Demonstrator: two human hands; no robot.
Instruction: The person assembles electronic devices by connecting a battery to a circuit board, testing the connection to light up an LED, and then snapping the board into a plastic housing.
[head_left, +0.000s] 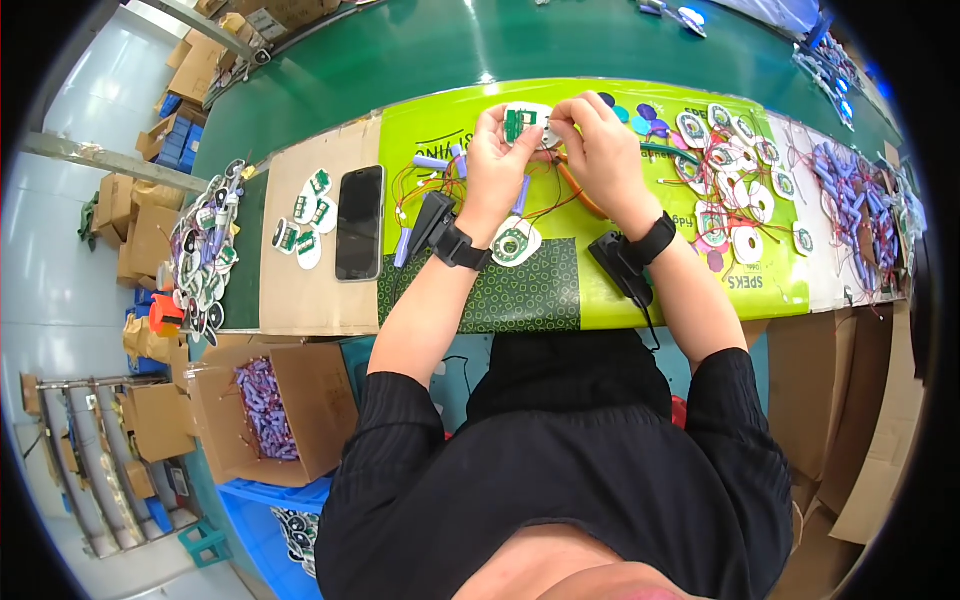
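Note:
Above the yellow-green mat, my left hand (490,172) pinches a white rounded piece with a green circuit board (515,124) on it. My right hand (606,158) is closed at the right edge of that piece. Its fingertips are pressed together, and what they grip is too small to make out. Below the hands lie purple cylindrical cells (431,162) with thin red wires. A white disc with a green ring-shaped board (514,243) rests near my left wrist. Beside my right hand an orange curved strip (581,192) is partly covered.
Left of the mat lie a dark phone (360,222) and several white pieces with green boards (308,249). More wired discs (733,190) cover the mat's right side, with purple cells (855,205) piled beyond. An open cardboard box (325,400) of cells stands lower left.

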